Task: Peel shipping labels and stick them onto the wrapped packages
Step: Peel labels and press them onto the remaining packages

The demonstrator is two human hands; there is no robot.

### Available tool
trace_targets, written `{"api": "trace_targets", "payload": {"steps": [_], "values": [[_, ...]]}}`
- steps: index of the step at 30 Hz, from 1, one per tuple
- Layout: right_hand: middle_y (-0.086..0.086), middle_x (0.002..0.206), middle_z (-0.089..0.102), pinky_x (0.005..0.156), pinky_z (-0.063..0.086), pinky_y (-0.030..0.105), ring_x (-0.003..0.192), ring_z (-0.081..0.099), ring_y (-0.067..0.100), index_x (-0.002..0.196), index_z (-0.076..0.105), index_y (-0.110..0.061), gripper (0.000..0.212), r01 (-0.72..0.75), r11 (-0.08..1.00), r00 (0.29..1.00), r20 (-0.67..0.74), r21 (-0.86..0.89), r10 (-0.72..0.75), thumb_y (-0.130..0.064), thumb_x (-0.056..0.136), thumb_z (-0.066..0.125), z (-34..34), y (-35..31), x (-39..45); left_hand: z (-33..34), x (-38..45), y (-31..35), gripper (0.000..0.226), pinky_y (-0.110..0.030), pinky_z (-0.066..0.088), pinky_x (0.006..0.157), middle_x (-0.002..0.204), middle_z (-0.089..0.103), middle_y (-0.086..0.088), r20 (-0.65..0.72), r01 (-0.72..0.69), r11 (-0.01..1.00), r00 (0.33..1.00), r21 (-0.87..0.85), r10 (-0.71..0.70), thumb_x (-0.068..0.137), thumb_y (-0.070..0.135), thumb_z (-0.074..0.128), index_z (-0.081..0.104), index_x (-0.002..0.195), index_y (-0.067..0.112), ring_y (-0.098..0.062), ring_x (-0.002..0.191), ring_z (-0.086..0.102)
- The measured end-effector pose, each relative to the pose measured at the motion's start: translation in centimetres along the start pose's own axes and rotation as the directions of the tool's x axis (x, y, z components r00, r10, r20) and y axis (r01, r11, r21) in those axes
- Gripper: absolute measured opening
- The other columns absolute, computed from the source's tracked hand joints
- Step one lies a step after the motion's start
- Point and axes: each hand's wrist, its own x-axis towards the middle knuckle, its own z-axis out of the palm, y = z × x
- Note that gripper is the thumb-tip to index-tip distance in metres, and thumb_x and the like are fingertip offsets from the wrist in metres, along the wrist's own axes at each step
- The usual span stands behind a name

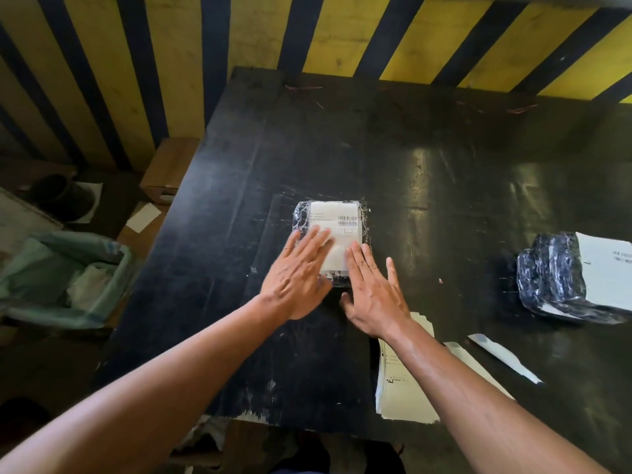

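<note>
A small package in dark plastic wrap (365,230) lies in the middle of the black table (427,186). A white shipping label (337,218) with a barcode covers its top. My left hand (301,271) lies flat, fingers spread, on the label's near left part. My right hand (372,289) lies flat on the package's near right corner, fingers apart. A stack of label sheets (400,388) rests at the table's near edge, partly under my right forearm. A second wrapped package (547,278) with a white label (605,268) sits at the right edge.
A strip of peeled backing paper (502,355) lies right of the label stack. Left of the table, on the floor, stand a green bin (113,265) with scrap paper and a cardboard box (167,169). A yellow-and-black striped wall (342,32) stands behind the table.
</note>
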Motion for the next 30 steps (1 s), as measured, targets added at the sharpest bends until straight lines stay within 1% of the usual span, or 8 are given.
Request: {"api": "trace_targets", "payload": {"steps": [2,4,10,13,15,18,25,30], "values": [[-0.001,0.171,-0.025,0.128,-0.004,0.059,0.159,-0.021,0.019,0.163,-0.017,-0.014,0.095,0.002,1.000,1.000,0.020,-0.017,-0.001,-0.040,0.100,0.049,-0.1,0.1,0.0,0.6,1.1,1.4,0.079,-0.042,-0.011,0.131,0.176,-0.012,-0.002,0.060,-0.022,1.000,0.998,-0.019,0.024,0.102,0.043,0.030,-0.001,0.168,0.015,-0.015,0.161,-0.018],[-0.003,0.171,-0.026,0.128,-0.003,0.059,0.159,-0.021,0.017,0.164,-0.017,-0.016,0.095,0.007,1.000,1.000,0.018,-0.025,-0.007,-0.039,0.099,0.049,-0.2,0.4,-0.1,0.9,1.6,1.2,0.078,-0.041,-0.012,0.131,0.176,-0.011,0.000,0.090,0.003,1.000,0.996,-0.008,-0.002,0.103,0.045,0.028,-0.004,0.168,0.016,-0.013,0.161,-0.015],[-0.006,0.171,-0.026,0.128,-0.005,0.058,0.159,-0.021,0.014,0.165,-0.013,-0.017,0.091,-0.010,1.000,1.000,-0.013,0.008,0.010,-0.035,0.097,0.045,0.0,0.1,0.2,-0.8,2.2,-3.2,0.084,-0.043,-0.005,0.132,0.177,0.013,-0.004,0.063,0.103,0.992,0.992,0.079,-0.108,0.094,0.051,0.024,0.012,0.168,0.012,-0.016,0.163,0.010],[-0.004,0.170,-0.028,0.129,-0.005,0.058,0.158,-0.024,0.016,0.164,-0.018,-0.016,0.094,-0.024,1.000,1.000,0.012,0.014,0.024,-0.038,0.100,0.049,-0.1,-0.1,0.2,-1.1,3.6,-2.5,0.085,-0.045,-0.005,0.132,0.177,0.006,-0.005,0.061,0.079,0.992,0.994,0.097,-0.085,0.094,0.055,0.018,0.014,0.168,0.012,-0.019,0.164,0.000],[-0.003,0.170,-0.029,0.128,-0.006,0.057,0.157,-0.025,0.017,0.163,-0.020,-0.017,0.097,-0.022,1.000,1.000,0.016,0.000,0.022,-0.041,0.101,0.050,-0.1,0.0,0.0,-0.5,4.5,-1.2,0.081,-0.044,-0.008,0.132,0.177,-0.007,-0.004,0.090,0.016,0.997,0.996,0.082,-0.023,0.099,0.053,0.018,0.007,0.168,0.013,-0.017,0.162,-0.012],[-0.005,0.170,-0.028,0.128,-0.006,0.057,0.157,-0.025,0.016,0.164,-0.019,-0.019,0.099,-0.016,1.000,1.000,0.010,-0.001,0.016,-0.044,0.099,0.052,0.1,0.5,0.0,0.0,5.5,-0.9,0.075,-0.043,-0.010,0.132,0.175,-0.013,-0.002,0.158,-0.001,0.999,0.987,0.048,-0.007,0.105,0.048,0.021,-0.003,0.168,0.015,-0.014,0.161,-0.014],[-0.005,0.168,-0.032,0.128,-0.007,0.057,0.156,-0.028,0.015,0.162,-0.022,-0.018,0.095,-0.021,1.000,0.999,0.037,0.008,0.020,-0.042,0.101,0.047,-0.2,0.2,0.0,-2.4,8.9,-4.1,0.077,-0.046,-0.007,0.132,0.177,-0.001,-0.004,0.181,0.194,0.976,0.961,0.104,-0.210,0.107,0.053,0.021,0.003,0.168,0.012,-0.019,0.163,-0.007],[-0.003,0.170,-0.030,0.128,-0.006,0.058,0.157,-0.027,0.018,0.163,-0.022,-0.018,0.099,-0.019,0.999,1.000,0.026,0.049,0.017,-0.037,0.099,0.052,-0.1,0.2,-0.2,-1.8,9.5,-2.1,0.073,-0.045,-0.009,0.131,0.176,-0.012,0.000,0.165,-0.029,0.998,0.986,0.047,0.021,0.108,0.047,0.027,-0.001,0.168,0.018,-0.019,0.162,-0.015]]}}
